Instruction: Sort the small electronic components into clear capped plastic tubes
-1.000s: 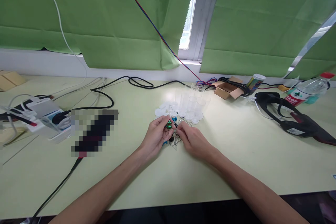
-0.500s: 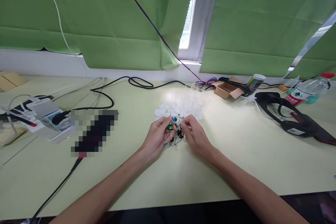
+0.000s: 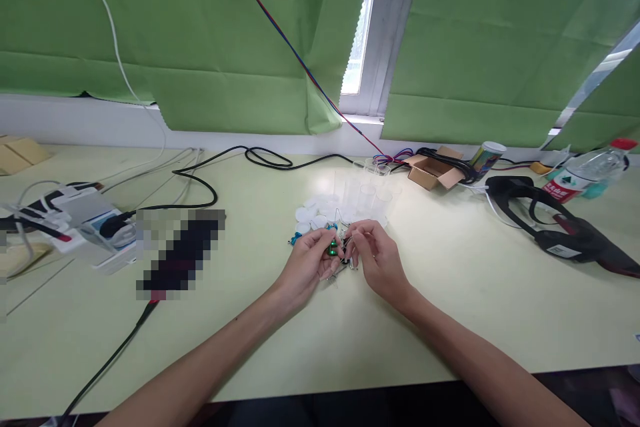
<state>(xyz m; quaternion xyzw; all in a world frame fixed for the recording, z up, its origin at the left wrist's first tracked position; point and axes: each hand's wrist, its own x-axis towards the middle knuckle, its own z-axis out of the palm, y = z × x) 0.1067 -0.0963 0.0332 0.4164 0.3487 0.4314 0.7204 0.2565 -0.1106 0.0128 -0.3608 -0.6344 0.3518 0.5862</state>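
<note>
"Green clips, gleaming at the centre of play! They sit in the fingers of the left hand, just above the counter. How many, I can't tell; the thumb covers part of them."

"And that left hand is narrow, pinched firmly around them. What about its partner?"

"The right hand comes in close beside it, thumb and fingertips drawn together over black clips with silver wire handles. Whether it grips one, I can't say; the fingers hide it."

"So how far along are we?"

"Partway, I'd judge. Green is gathered in one hand, and a little bunch of blue clips lies off to the left, beside the white lids. That much looks done."

"And what's left?"

"The black ones, by my reading: they lie mixed in the loose heap between the hands, with another bit of blue just beyond the left fingertips. Behind it all stand the clear tubes, and the lids lie flat near them, none seen fitted on top."
</note>
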